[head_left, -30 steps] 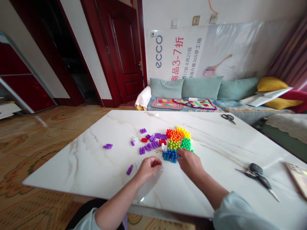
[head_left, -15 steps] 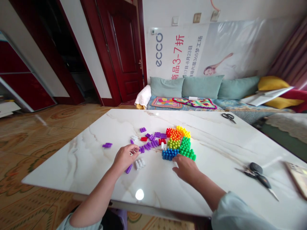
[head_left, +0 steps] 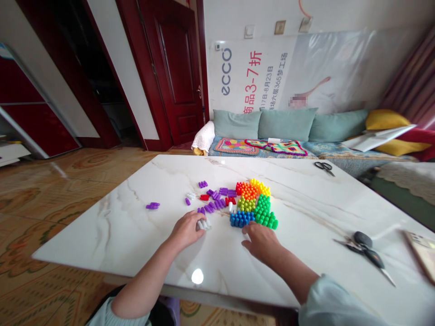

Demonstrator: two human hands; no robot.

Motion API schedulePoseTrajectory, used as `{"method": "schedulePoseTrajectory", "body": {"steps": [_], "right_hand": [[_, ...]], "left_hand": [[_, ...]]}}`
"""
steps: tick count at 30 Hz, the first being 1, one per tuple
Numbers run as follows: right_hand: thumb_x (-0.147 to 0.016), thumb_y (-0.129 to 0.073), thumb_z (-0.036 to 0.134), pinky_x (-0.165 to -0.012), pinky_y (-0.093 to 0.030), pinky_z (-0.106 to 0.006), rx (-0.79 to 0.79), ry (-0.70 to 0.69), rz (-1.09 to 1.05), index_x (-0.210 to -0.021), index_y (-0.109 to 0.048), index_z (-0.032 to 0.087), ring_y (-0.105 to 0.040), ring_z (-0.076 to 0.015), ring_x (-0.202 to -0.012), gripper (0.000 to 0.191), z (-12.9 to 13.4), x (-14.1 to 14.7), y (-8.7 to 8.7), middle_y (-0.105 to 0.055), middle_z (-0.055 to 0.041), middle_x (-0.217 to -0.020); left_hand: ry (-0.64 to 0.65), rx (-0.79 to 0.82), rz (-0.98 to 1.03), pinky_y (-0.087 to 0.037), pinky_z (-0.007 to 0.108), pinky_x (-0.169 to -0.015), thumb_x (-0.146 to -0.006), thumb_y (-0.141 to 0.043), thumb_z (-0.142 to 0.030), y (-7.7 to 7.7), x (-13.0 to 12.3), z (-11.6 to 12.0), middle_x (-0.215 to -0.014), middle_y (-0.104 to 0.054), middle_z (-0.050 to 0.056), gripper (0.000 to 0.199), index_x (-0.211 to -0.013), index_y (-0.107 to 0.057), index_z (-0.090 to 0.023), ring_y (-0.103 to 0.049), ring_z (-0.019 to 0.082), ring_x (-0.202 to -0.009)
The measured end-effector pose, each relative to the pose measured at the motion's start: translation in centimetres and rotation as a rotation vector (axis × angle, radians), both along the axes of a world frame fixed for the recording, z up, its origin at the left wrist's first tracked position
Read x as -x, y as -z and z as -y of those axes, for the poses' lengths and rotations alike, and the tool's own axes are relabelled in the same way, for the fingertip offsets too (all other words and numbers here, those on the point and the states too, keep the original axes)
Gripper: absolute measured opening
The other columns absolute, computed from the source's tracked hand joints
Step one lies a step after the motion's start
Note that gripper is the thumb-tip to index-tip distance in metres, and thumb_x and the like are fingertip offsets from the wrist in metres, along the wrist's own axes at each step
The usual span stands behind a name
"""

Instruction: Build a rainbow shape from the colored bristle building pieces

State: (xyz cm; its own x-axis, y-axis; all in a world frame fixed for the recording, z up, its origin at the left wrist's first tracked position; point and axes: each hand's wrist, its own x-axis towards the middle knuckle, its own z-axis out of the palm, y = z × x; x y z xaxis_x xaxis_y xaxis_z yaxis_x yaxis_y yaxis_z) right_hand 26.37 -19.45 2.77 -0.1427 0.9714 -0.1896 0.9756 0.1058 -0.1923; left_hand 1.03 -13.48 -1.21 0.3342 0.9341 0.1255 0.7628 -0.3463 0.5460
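Note:
My left hand (head_left: 186, 230) is closed at the left on a small cluster of white peg-like plastic pieces (head_left: 205, 224), low over the table. My right hand (head_left: 263, 239) has its thumb apart from its fingers and holds nothing I can see. Its fingertips are close to the near edge of a block of blue pieces (head_left: 240, 219); whether they touch cannot be made out. Beside the blue ones stand green pieces (head_left: 263, 208), olive pieces (head_left: 246, 204), orange and red pieces (head_left: 245, 190) and yellow pieces (head_left: 260, 187). Purple pieces (head_left: 214, 205) trail leftward from this group.
A lone purple cluster (head_left: 152, 206) lies farther left on the marble-patterned table (head_left: 136, 244). Black-handled scissors (head_left: 369, 249) lie at the right, another pair of scissors (head_left: 324, 167) near the far edge. A flat case (head_left: 421, 251) sits at the right edge. Beyond is a sofa (head_left: 238, 147).
My left hand has moved right and nearer me onto the white cluster, which has shifted slightly up and right. A purple piece beside it is now hidden. My right hand has shifted slightly left.

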Motion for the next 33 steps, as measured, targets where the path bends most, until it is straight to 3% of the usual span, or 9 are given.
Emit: {"method": "schedulePoseTrajectory", "body": {"steps": [3,7,10,13,18,24,29,33], "right_hand": [[-0.079,-0.063,0.024,-0.079,-0.046,-0.031,-0.078,0.016,-0.159,-0.107,-0.067,0.02,-0.064,-0.0231,-0.097,0.029,-0.1,0.3,0.3,-0.068,-0.0073,-0.106],[-0.077,-0.064,0.026,-0.069,-0.048,-0.027,-0.147,0.047,-0.551,-0.113,-0.062,0.018,-0.065,-0.0149,-0.072,0.037,-0.4,1.1,0.8,-0.069,-0.0041,-0.098],[-0.077,-0.059,0.024,-0.06,-0.049,-0.024,-0.124,0.053,-0.837,-0.105,-0.063,0.016,-0.063,-0.0118,-0.06,0.029,-0.7,1.5,0.9,-0.069,-0.0027,-0.089],[-0.076,-0.058,0.021,-0.057,-0.049,-0.023,-0.14,0.105,-0.969,-0.098,-0.063,0.016,-0.063,-0.0119,-0.058,0.023,-0.9,1.4,0.7,-0.068,-0.0017,-0.082],[-0.072,-0.06,0.02,-0.054,-0.046,-0.022,-0.151,0.137,-0.957,-0.089,-0.065,0.017,-0.063,-0.0128,-0.058,0.017,-1.0,1.1,0.4,-0.067,-0.0007,-0.075],[-0.072,-0.06,0.021,-0.056,-0.042,-0.023,-0.244,0.137,-0.826,-0.076,-0.064,0.018,-0.06,-0.0139,-0.059,0.006,-0.8,1.0,0.1,-0.064,0.001,-0.062],[-0.071,-0.059,0.027,-0.057,-0.041,-0.023,-0.36,0.25,-0.792,-0.082,-0.064,0.018,-0.058,-0.014,-0.059,0.015,-1.5,-0.7,-0.6,-0.066,-0.0002,-0.069],[-0.071,-0.059,0.033,-0.057,-0.041,-0.025,-0.395,0.298,-0.76,-0.085,-0.064,0.018,-0.057,-0.0143,-0.058,0.022,-1.9,-2.2,-1.0,-0.067,-0.0013,-0.073]], "left_hand": [[-0.035,0.164,0.327,-0.049,0.03,-0.076,-0.069,-0.069,-0.023,-0.1,-1.8,0.3,-0.095,-0.067,0.005,0.028,-0.096,-0.066,-0.019,-0.061,0.019,-0.084],[0.09,0.515,0.798,-0.05,0.028,-0.074,-0.075,-0.069,-0.037,-0.4,-4.0,1.3,-0.101,-0.068,0.007,0.038,-0.106,-0.063,-0.017,-0.063,0.019,-0.09],[0.145,0.608,0.954,-0.049,0.027,-0.077,-0.075,-0.072,-0.037,-0.4,-5.1,2.0,-0.103,-0.068,0.008,0.04,-0.109,-0.063,-0.017,-0.063,0.019,-0.093],[0.153,0.634,1.068,-0.05,0.031,-0.083,-0.075,-0.074,-0.035,-0.2,-5.8,2.3,-0.11,-0.067,0.009,0.042,-0.111,-0.063,-0.017,-0.063,0.021,-0.097],[0.173,0.627,1.108,-0.049,0.036,-0.089,-0.075,-0.074,-0.036,-0.1,-6.4,2.7,-0.111,-0.068,0.011,0.043,-0.111,-0.064,-0.016,-0.062,0.024,-0.103],[0.14,0.607,1.046,-0.049,0.033,-0.084,-0.076,-0.072,-0.037,0.1,-6.8,2.7,-0.103,-0.07,0.011,0.041,-0.109,-0.064,-0.015,-0.066,0.021,-0.093],[0.035,0.568,0.957,-0.049,0.029,-0.077,-0.069,-0.076,-0.037,1.4,-6.9,1.9,-0.092,-0.07,0.008,0.034,-0.092,-0.066,-0.014,-0.065,0.018,-0.085],[0.057,0.49,0.89,-0.048,0.028,-0.073,-0.07,-0.073,-0.034,2.5,-6.7,1.3,-0.088,-0.07,0.007,0.029,-0.09,-0.066,-0.014,-0.064,0.018,-0.081]]}}
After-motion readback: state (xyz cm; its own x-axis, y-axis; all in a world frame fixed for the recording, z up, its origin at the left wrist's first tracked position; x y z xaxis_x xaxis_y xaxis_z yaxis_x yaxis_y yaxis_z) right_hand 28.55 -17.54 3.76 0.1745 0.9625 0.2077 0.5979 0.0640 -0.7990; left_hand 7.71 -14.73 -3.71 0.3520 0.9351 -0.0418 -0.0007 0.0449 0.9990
